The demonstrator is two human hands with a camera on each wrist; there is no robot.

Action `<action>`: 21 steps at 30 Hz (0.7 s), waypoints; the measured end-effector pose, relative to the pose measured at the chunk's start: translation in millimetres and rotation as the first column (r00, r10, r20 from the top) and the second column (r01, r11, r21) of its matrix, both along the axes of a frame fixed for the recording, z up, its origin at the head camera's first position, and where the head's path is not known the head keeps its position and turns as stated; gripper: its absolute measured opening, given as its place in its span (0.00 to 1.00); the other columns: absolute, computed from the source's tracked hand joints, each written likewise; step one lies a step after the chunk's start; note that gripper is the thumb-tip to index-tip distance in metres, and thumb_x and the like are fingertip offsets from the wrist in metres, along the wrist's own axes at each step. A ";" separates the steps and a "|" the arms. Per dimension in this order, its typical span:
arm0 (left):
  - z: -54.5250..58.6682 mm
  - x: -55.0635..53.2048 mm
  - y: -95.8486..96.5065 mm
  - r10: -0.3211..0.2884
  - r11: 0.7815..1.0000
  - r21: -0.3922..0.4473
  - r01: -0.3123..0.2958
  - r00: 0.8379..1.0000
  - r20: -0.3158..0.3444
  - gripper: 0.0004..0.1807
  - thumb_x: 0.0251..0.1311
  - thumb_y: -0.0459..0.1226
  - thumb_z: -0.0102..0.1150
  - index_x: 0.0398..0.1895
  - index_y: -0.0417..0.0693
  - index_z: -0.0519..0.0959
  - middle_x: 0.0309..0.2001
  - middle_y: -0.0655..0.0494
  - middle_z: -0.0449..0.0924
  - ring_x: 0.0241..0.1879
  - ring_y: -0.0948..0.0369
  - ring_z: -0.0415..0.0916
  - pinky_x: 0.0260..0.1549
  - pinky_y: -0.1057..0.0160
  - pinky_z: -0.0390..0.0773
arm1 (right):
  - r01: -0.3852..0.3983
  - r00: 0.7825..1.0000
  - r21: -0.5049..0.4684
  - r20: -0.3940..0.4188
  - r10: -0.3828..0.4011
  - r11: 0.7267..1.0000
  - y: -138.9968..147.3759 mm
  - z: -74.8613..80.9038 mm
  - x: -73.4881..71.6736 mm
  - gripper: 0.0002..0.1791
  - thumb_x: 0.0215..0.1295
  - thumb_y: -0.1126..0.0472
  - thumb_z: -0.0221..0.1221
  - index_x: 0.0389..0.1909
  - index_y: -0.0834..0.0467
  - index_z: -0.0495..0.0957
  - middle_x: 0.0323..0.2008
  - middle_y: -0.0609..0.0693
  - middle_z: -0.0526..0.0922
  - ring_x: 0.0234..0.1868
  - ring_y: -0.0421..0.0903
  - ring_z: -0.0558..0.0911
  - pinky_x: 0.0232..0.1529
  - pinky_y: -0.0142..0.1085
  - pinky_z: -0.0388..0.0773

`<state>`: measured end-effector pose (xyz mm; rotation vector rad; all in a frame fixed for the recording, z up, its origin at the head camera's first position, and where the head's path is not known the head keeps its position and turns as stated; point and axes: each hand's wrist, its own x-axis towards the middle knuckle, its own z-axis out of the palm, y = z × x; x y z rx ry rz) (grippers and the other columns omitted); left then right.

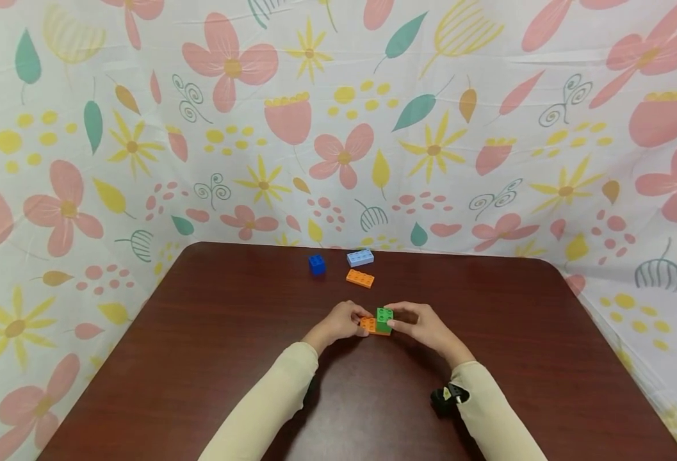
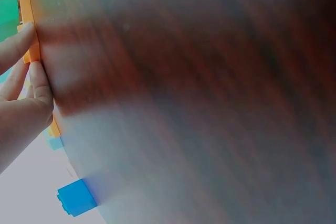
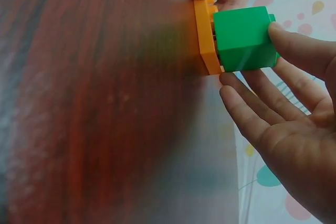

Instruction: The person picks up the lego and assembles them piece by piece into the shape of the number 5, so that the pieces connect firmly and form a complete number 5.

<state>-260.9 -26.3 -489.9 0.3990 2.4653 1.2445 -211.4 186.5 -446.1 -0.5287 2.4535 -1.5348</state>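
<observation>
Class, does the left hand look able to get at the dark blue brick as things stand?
Probably yes: the left hand must release the orange plate it pinches, but nothing shows between that hand and the dark blue brick.

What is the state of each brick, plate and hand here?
Left hand: pinching near plate
Right hand: gripping green brick
Near plate: held, partly under green brick
Green brick: over near plate, thin gap visible
Far plate: loose, studs up
Blue brick: loose, studs up
Light-blue brick: loose, studs up

green block [image 1: 382, 320] | orange plate [image 1: 368, 324] | reddish-brown table [image 1: 228, 320] | pink-yellow-teal floral backdrop [image 1: 338, 115]
</observation>
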 end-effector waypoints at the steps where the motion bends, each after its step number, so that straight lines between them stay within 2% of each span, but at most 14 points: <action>1: -0.1 -0.3 -0.4 0.001 1.000 0.001 -0.001 1.000 0.000 0.19 0.50 0.28 0.71 0.48 0.48 0.84 0.39 0.56 0.73 0.38 0.61 0.69 0.40 0.63 0.74 | -0.004 1.000 0.002 -0.004 0.004 1.000 -1.0 1.7 -0.3 0.20 0.66 0.65 0.59 0.57 0.67 0.74 0.52 0.66 0.78 0.49 0.59 0.79 0.44 0.40 0.80; 5: 1.0 -0.5 -1.4 0.001 1.000 0.017 -0.001 1.000 -0.007 0.18 0.50 0.28 0.71 0.47 0.46 0.84 0.39 0.55 0.73 0.38 0.60 0.69 0.39 0.63 0.75 | -0.007 1.000 0.006 -0.023 0.007 1.000 -1.1 -0.8 -4.4 0.19 0.66 0.66 0.59 0.57 0.68 0.75 0.51 0.65 0.78 0.48 0.58 0.80 0.44 0.44 0.80; 8: 2.0 0.1 -1.5 0.004 1.000 0.019 -0.003 1.000 -0.004 0.18 0.50 0.28 0.71 0.47 0.46 0.84 0.39 0.55 0.73 0.38 0.60 0.69 0.39 0.63 0.75 | 0.013 1.000 0.013 -0.012 -0.013 1.000 1.0 -12.9 -9.2 0.20 0.66 0.64 0.60 0.57 0.65 0.75 0.52 0.63 0.79 0.50 0.57 0.80 0.45 0.44 0.80; 13: 1.9 0.0 -1.1 0.008 1.000 0.011 -0.008 1.000 0.007 0.18 0.50 0.28 0.70 0.47 0.47 0.85 0.39 0.56 0.73 0.38 0.61 0.69 0.40 0.63 0.74 | 0.042 0.998 0.022 -0.047 -0.041 0.999 3.8 -31.0 -14.3 0.19 0.64 0.61 0.62 0.56 0.60 0.77 0.52 0.60 0.79 0.51 0.56 0.80 0.45 0.43 0.80; 21: 4.1 4.2 0.3 0.024 0.999 0.022 -0.024 0.999 0.027 0.19 0.50 0.27 0.70 0.47 0.46 0.84 0.39 0.55 0.72 0.37 0.60 0.68 0.39 0.64 0.74 | 0.067 0.996 0.047 -0.069 -0.064 0.997 -0.1 -29.3 -12.8 0.18 0.64 0.64 0.62 0.54 0.61 0.78 0.51 0.61 0.80 0.53 0.59 0.79 0.45 0.45 0.80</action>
